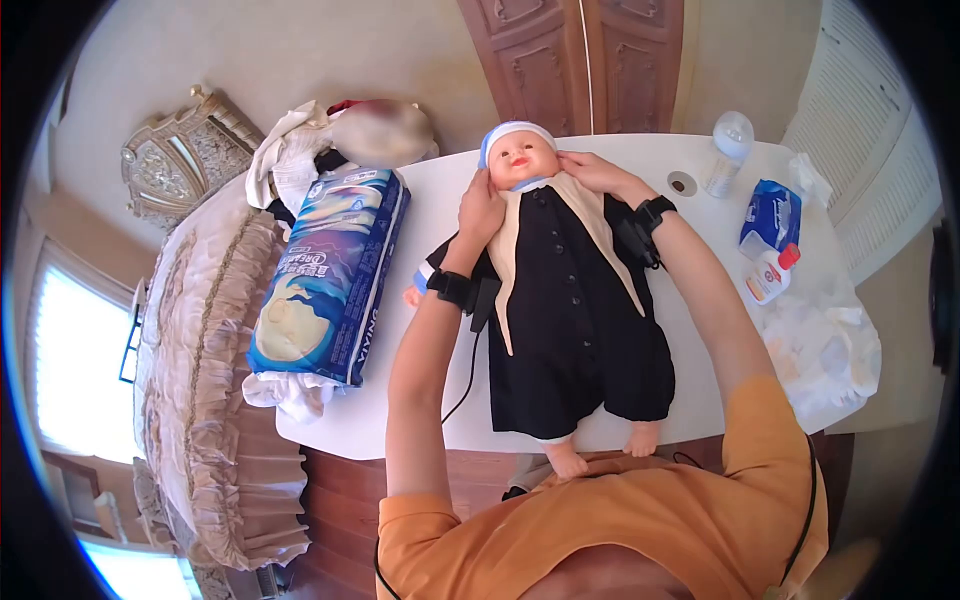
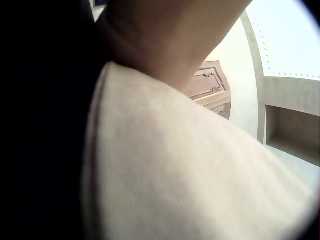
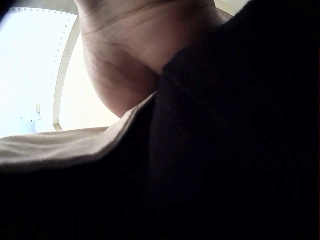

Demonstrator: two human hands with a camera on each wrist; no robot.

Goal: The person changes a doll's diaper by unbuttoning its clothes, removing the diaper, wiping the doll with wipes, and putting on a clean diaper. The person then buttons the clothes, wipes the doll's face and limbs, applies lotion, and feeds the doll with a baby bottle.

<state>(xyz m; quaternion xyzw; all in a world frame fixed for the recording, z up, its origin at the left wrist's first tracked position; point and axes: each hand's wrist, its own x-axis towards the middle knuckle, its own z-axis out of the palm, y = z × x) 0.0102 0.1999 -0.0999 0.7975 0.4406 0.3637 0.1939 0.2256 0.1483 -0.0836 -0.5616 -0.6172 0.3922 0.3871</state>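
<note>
A baby doll (image 1: 528,160) lies face up on a white table (image 1: 440,405), feet toward the person. It wears a white and blue cap (image 1: 516,128) and a black suit (image 1: 570,320) with buttons and cream front panels. At one side of the doll's neck is my left hand (image 1: 482,212), its fingertips hidden by the collar and cap. On the other side, my right hand (image 1: 592,172) reaches to the doll's cheek and neck. Close in the left wrist view spreads a cream panel (image 2: 170,165); in the right wrist view, dark cloth (image 3: 225,150) covers part of the palm.
Left of the doll lies a large blue diaper pack (image 1: 325,270), with white cloth (image 1: 290,398) under it. On the right are a baby bottle (image 1: 728,150), a blue wipes pack (image 1: 770,215), a red-capped white bottle (image 1: 772,275) and crumpled white plastic (image 1: 825,345).
</note>
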